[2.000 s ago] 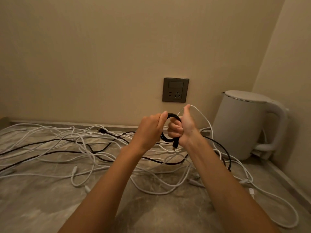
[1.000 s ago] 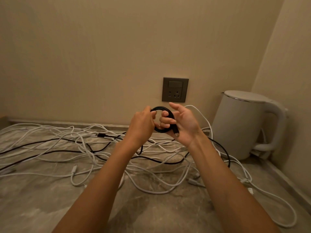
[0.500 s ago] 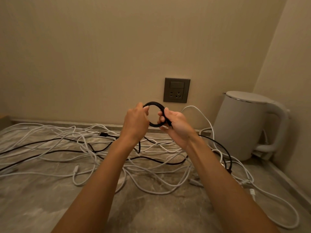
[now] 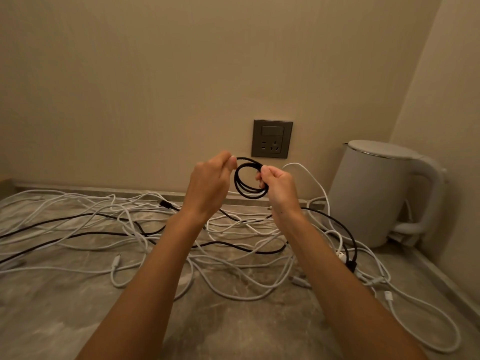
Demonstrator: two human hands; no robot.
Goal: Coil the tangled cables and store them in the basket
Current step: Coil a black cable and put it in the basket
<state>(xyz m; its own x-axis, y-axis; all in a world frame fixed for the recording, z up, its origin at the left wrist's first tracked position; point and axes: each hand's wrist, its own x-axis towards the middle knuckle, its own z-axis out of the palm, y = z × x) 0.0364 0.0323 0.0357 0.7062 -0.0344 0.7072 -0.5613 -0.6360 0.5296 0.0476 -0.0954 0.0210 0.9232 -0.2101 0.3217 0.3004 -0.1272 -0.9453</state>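
A small black cable coil (image 4: 246,189) of about three loops hangs in the air in front of the wall. My right hand (image 4: 279,189) grips its right side with curled fingers. My left hand (image 4: 209,187) pinches the black strand at the coil's upper left between thumb and fingertips. Below both arms, a tangle of white cables (image 4: 124,219) and long black cables (image 4: 85,233) sprawls across the grey stone counter (image 4: 59,307). No basket is in view.
A white electric kettle (image 4: 376,193) stands at the right against the corner wall. A grey wall socket (image 4: 272,139) sits just behind the coil. White cable loops (image 4: 426,323) reach the counter's right front, with a black plug (image 4: 351,265) among them.
Both hands have risen and shifted left with the coil. The coil has gained loops and now hangs open between the hands. My left hand moved from the coil's left side to its top strand.
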